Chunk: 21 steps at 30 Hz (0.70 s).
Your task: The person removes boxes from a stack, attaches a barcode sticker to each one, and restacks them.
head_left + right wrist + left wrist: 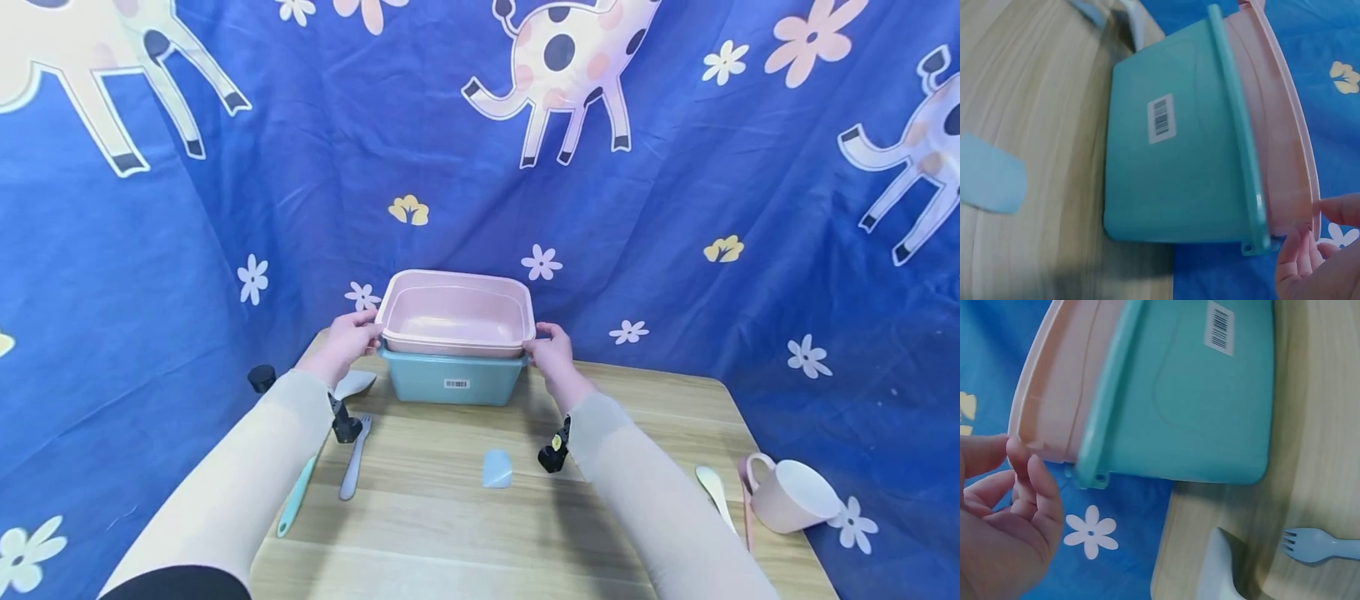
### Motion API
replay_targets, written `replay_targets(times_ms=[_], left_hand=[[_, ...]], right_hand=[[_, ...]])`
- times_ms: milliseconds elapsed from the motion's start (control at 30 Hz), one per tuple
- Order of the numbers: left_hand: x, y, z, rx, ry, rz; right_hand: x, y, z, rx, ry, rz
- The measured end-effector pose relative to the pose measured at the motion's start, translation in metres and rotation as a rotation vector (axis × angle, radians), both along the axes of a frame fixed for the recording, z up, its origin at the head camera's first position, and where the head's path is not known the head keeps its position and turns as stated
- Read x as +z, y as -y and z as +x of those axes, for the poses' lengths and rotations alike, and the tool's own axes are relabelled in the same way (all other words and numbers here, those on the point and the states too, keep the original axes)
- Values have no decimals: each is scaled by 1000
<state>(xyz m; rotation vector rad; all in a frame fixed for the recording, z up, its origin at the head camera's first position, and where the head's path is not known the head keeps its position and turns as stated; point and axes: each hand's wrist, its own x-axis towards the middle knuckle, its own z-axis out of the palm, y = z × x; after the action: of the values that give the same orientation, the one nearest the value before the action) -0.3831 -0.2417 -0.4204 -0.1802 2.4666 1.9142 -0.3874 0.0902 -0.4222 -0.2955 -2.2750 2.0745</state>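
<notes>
A pink plastic bin (459,310) sits partly inside a teal bin (420,379) at the back of the table, its rim standing above the teal one. My left hand (348,337) pinches the pink rim at its left end, thumb and fingertips on the edge in the left wrist view. At the opposite end my right hand (552,352) pinches the same rim, as the right wrist view shows. The teal bin has a barcode label (457,384) on its front. The inside of the teal bin is hidden by the pink one.
Left on the wooden table (420,533) lie a grey-blue fork (354,467) and a teal-handled utensil (296,500), partly under my left arm. A light-blue flat piece (497,468) lies mid-table. A pale spoon (712,492), a pink-handled utensil (747,517) and a mug (795,497) are at the right edge.
</notes>
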Motion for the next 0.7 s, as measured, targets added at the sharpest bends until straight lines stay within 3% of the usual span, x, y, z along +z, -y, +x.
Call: replay_targets(times_ms=[167,400,567,700], left_hand=[[-12,-4,4,7,-18,-43],[-18,-5,4,-2,-34,-168],[-20,-7,1,-22,-31,-243],[-22,-10,1,-40,-25,-199]], right_hand=[[-11,-1,0,48,8,103],[-12,-2,2,39,-18,198],[-13,-1,4,10,1,199],[-13,0,8,-8,7,145]])
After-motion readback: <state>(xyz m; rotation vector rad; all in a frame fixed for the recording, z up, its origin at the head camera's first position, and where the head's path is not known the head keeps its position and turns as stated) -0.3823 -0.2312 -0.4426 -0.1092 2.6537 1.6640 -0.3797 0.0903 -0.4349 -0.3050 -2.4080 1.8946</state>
